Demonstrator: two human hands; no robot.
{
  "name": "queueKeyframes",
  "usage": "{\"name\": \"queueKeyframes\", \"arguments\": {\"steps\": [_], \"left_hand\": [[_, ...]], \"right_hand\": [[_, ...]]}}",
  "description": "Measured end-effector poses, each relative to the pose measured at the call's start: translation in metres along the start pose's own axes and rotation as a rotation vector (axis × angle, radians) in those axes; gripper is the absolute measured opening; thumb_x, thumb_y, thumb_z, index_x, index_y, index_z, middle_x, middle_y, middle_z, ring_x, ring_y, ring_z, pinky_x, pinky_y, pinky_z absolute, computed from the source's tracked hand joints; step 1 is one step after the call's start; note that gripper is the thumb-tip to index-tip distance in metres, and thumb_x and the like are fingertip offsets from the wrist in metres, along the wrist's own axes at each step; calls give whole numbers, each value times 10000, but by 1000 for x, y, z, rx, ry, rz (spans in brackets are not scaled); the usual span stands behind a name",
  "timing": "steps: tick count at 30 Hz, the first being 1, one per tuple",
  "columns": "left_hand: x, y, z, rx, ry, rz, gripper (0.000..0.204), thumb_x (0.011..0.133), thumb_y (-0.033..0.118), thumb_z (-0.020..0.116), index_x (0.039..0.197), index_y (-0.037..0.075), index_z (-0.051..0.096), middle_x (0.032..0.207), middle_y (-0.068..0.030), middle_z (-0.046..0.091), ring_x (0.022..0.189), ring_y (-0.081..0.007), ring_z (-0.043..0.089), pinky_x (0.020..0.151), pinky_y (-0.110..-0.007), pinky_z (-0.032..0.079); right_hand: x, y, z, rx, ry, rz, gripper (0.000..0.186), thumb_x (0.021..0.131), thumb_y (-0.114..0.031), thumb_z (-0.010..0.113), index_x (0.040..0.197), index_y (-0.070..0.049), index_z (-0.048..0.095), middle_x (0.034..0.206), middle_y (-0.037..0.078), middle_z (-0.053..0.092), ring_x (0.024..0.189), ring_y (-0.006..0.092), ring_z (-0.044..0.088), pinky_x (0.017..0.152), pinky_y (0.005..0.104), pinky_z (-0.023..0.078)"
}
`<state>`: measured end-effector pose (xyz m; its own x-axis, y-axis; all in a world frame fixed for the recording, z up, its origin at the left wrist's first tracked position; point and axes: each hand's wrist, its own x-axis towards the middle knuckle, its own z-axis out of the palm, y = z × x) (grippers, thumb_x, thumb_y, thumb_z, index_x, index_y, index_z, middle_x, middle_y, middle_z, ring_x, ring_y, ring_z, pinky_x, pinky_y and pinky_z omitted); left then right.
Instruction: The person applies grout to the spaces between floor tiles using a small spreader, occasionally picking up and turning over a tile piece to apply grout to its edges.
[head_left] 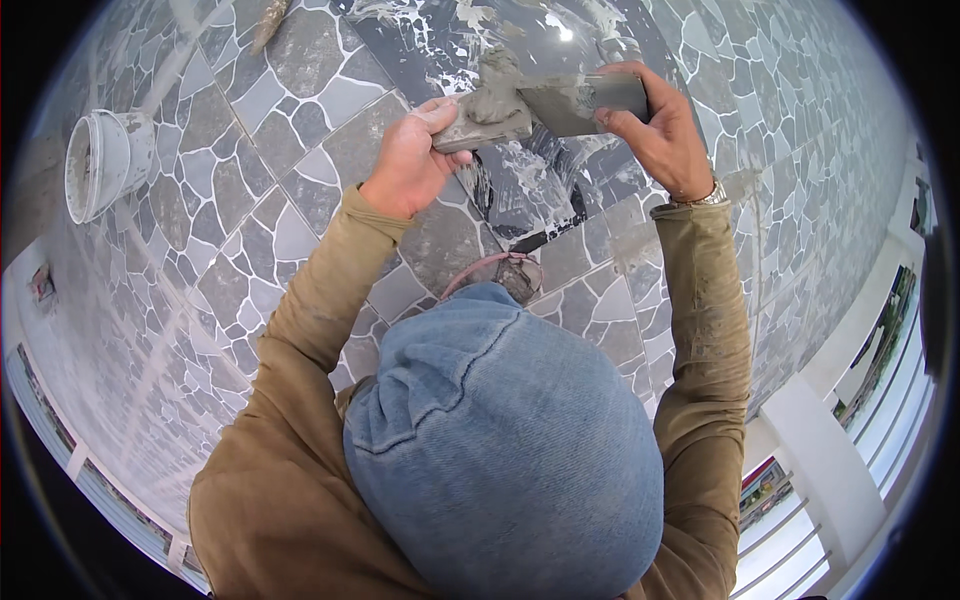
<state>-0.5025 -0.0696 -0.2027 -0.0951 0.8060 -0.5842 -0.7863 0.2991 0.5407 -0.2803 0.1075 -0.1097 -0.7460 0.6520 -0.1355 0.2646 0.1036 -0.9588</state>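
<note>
My left hand (405,165) is closed on a grey, mortar-caked flat tool (465,135), with a lump of wet grey paste (495,98) on top. My right hand (670,150) grips a dark grey rectangular blade (575,105), which meets the paste at its left end. Beneath them lies a dark glossy panel (530,195) smeared with whitish streaks and patches. A small container with a pink rim or handle (480,262) sits just below the panel, partly hidden by a blue denim-covered shape (500,420) at the lower middle, between my forearms.
Stone-patterned grey tiles (300,130) cover the floor around me. A white plastic bucket (135,155) stands at the left, and a pale narrow object (268,22) lies at the top. White railing (815,460) and openings curve along the right and lower-left rims.
</note>
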Motion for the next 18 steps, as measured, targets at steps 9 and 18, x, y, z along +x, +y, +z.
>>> {"name": "queueKeyframes", "arguments": {"steps": [9, 18], "left_hand": [[15, 40, -5, -1, 50, 249, 352, 1079, 190, 405, 1353, 29, 557, 1235, -58, 671, 999, -124, 662, 704, -257, 537], [5, 30, -6, -57, 83, 208, 344, 1078, 190, 404, 1338, 29, 561, 1237, -58, 669, 1010, -130, 661, 698, -255, 527]], "right_hand": [[40, 49, -11, -917, 52, -293, 346, 775, -79, 635, 1112, -100, 710, 864, 150, 693, 876, 347, 624, 805, 447, 534], [55, 79, 29, -1050, -210, -142, 480, 690, -84, 729, 1163, -166, 722, 954, 182, 650, 962, 382, 656, 853, 468, 556]]}}
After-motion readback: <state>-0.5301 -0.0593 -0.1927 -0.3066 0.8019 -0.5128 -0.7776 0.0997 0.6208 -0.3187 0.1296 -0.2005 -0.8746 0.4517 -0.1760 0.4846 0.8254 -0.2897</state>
